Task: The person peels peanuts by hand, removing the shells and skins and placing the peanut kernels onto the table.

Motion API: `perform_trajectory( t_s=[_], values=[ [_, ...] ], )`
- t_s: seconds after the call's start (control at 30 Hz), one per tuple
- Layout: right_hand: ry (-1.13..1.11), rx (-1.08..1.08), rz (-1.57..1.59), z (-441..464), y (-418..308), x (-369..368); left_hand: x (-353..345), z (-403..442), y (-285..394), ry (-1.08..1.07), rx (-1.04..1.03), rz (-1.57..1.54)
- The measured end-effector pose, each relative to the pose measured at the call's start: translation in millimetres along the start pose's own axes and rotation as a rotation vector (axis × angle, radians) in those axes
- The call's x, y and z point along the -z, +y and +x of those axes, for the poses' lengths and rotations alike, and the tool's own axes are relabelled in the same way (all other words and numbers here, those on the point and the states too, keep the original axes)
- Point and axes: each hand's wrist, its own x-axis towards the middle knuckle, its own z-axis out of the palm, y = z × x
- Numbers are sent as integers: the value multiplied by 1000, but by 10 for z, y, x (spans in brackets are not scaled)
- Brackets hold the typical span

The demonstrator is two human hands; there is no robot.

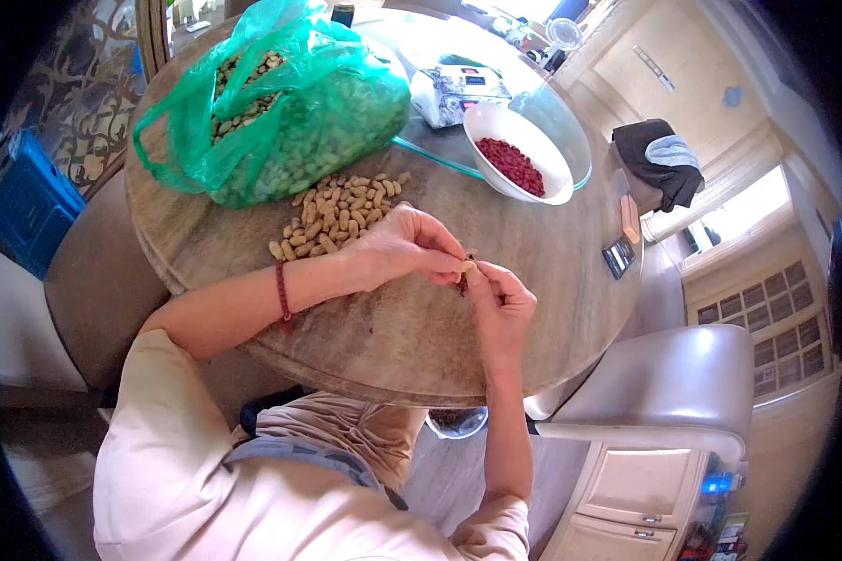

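A pale peanut (465, 268) is pinched between the fingertips of my left hand (404, 251) and my right hand (503, 301), just above the table. Both hands are closed on it, and their fingertips meet. Dark reddish bits show right behind and below the fingers; I cannot make out whether they are kernels or skins. Beside my left wrist lies a heap of unshelled peanuts (332, 217). Behind the heap, a green plastic bag (318, 140) full of peanuts gapes at its top. A white bowl (554, 166) of red shelled kernels (509, 165) stands farther back on the right.
The round table (402, 346) carries a glass board under the bowl, a white packet (454, 92) and a dark phone-like object (617, 257) near its right edge. A chair (664, 383) stands at right. Below the table edge, a clear container (458, 425) holds dark scraps.
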Motion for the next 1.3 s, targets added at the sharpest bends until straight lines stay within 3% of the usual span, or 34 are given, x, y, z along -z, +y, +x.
perform_trajectory(
  t_s=[0.33,0.53,0.6,0.73,0.83,1.0,1.3],
  values=[
    [-53,128,-165,-40,66,31,-75,-26,-19,21,-74,143],
    [76,214,-62,-21,-50,21,-94,-35,3,70,-130,180],
    [-121,41,-165,-49,-66,90,-83,-29,-1,68,-216,355],
    [-204,-6,-265,-46,-17,20,-115,-31,-68,59,-239,308],
    [-177,59,-265,-48,-13,15,-155,-45,-100,73,-278,217],
    [-156,184,-314,-64,-25,6,-157,-61,-96,100,-342,327],
    [-131,285,-387,-83,-12,-4,-134,-80,-95,60,-311,292]
  ],
)
